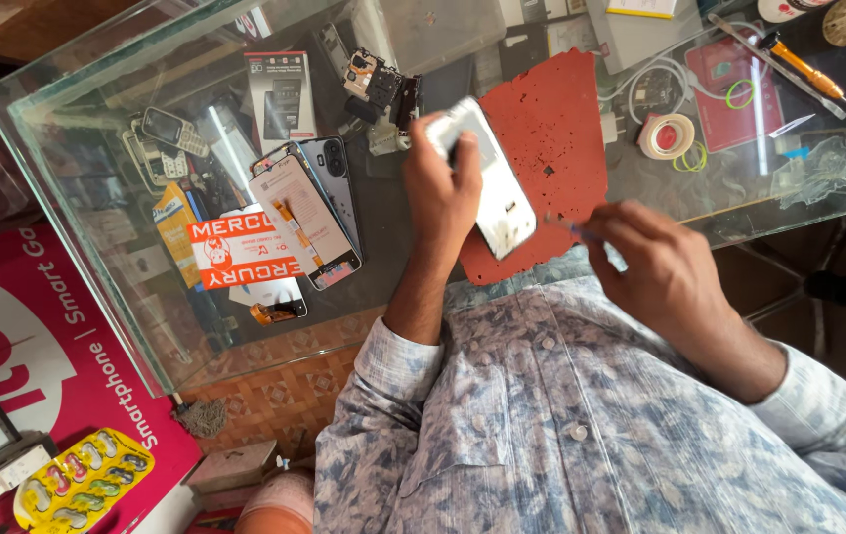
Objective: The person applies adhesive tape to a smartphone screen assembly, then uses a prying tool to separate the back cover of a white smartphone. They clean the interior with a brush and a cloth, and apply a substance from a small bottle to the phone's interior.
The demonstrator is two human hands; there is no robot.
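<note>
— Two hands at work over the glass counter. Starting at the left: old keypad phones under the glass, then a dismantled smartphone lying flat with an orange flex strip across its back.

— And the left hand?

— Clamped around a white phone, held tilted above the counter, just over the edge of the red work mat. Fingers wrapped over the top end, thumb behind.

— Then the right hand?

— Pinched together on a thin blue-tipped tool, tip just beside the phone's lower edge. Hard to tell whether touching yet.

— Advice for doing it well?

— Probably best: keep the phone steady, bring the tip in shallow along the seam, press lightly, avoid levering against the glass.

— Further right?

— Roll of tape, green rubber bands, orange-handled screwdriver, all well apart from both hands.
</note>
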